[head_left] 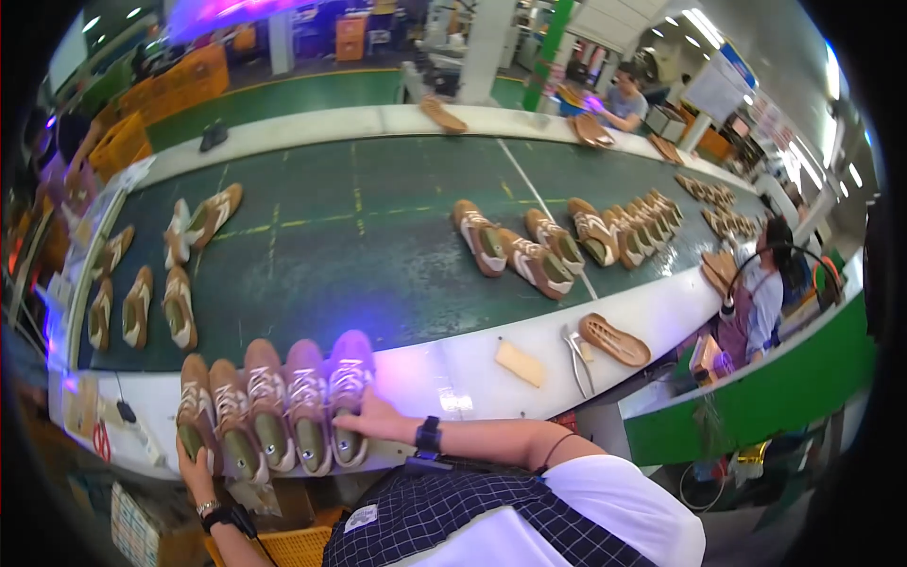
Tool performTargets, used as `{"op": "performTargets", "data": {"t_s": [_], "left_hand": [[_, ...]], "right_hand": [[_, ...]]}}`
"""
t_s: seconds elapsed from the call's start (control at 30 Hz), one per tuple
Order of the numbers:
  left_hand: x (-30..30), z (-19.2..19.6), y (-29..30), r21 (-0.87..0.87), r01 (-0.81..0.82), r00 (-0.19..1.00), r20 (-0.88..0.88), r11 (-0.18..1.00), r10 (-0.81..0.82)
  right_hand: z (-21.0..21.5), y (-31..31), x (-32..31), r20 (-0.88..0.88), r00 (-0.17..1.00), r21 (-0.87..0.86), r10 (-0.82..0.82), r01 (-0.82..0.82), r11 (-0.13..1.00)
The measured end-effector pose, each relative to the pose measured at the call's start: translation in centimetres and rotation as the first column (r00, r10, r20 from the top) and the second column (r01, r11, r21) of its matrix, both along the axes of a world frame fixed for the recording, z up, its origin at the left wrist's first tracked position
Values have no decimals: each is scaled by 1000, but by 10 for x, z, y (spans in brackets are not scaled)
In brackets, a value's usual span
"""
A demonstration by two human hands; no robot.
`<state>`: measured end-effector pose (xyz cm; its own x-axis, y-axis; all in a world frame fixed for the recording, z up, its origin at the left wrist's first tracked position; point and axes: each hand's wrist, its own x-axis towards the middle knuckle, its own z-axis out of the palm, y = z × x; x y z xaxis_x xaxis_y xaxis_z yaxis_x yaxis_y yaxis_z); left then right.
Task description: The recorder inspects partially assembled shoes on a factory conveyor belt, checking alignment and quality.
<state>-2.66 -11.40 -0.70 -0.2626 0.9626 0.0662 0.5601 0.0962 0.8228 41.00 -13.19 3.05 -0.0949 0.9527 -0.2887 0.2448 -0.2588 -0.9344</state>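
Right hand (pixel 370 419): grip laid flat and spread against the outer side of the rightmost shoe in a row of five brown lace-up shoes with white laces (pixel 274 406); fingers apart, not closed round anything. Left hand (pixel 196 465): pressed against the heel end of the leftmost shoe of the same row; whether its grip is apart or closed cannot be told. The row stands side by side, shoes touching, toes away from the person, on the white front edge of the surface (pixel 453 378), directly between the two hands. Near the right hand on that edge lie a pale yellow rectangular block (pixel 521 363), metal pliers (pixel 576 357) and a brown ribbed shoe sole (pixel 614 339). Beyond runs the dark green conveyor belt (pixel 378 255), carrying further brown shoes in scattered groups.
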Motion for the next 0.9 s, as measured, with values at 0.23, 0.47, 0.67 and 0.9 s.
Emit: {"op": "performTargets", "data": {"t_s": [0.23, 0.47, 0.67, 0.9], "left_hand": [[26, -8, 0, -28, -407, 757, -569, 913, 320], [202, 58, -50, 257, 123, 987, -133, 958, -91], [270, 63, -68, 77, 384, 813, -500, 920, -297], [285, 21, -56, -270, 268, 781, -501, 925, -373]], "right_hand": [[-24, 16, 54, -24, 943, 48, 333, -332, 942], [-50, 86, 233, 448, 756, 380, -478, 323, 867], [-47, 145, 337, 522, 486, 359, -701, 621, 697], [-74, 191, 383, 588, 468, 171, -660, 726, 666]]}}
